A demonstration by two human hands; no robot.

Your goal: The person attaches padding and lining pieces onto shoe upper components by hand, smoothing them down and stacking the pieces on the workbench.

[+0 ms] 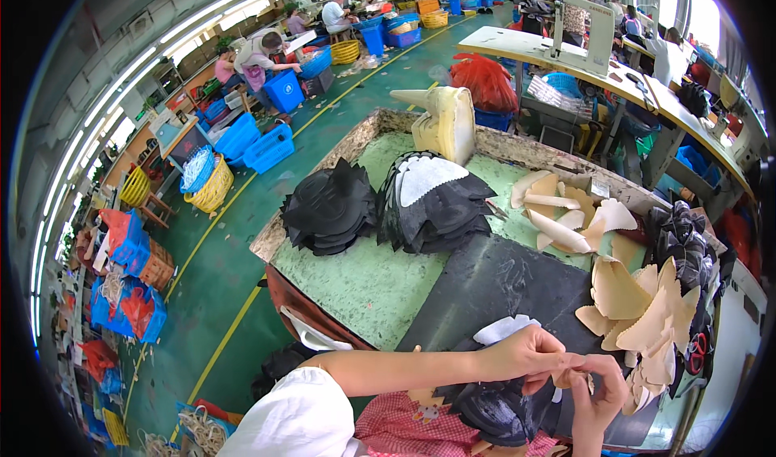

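My left hand (pixel 529 358) reaches across from the left with its fingers pinched together. Close beside it, my right hand (pixel 600 391) is closed too, thumb against fingers. Between them they hold a small tan piece (pixel 563 379), mostly hidden by the fingers. Below the hands, black cut pieces (pixel 503 412) with jagged edges lie over my lap, and a whitish piece (pixel 505 328) shows behind my left forearm. Right of my hands, curved tan pieces (pixel 647 307) are heaped at the edge of a dark board (pixel 509 283).
Two stacks of jagged black pieces, one left (pixel 330 206) and one topped with white (pixel 432 198), sit on the green worktable (pixel 356 295). A yellowed plastic container (pixel 449 126) stands at its far edge. Red-handled scissors (pixel 696 352) lie at right. People work at benches beyond.
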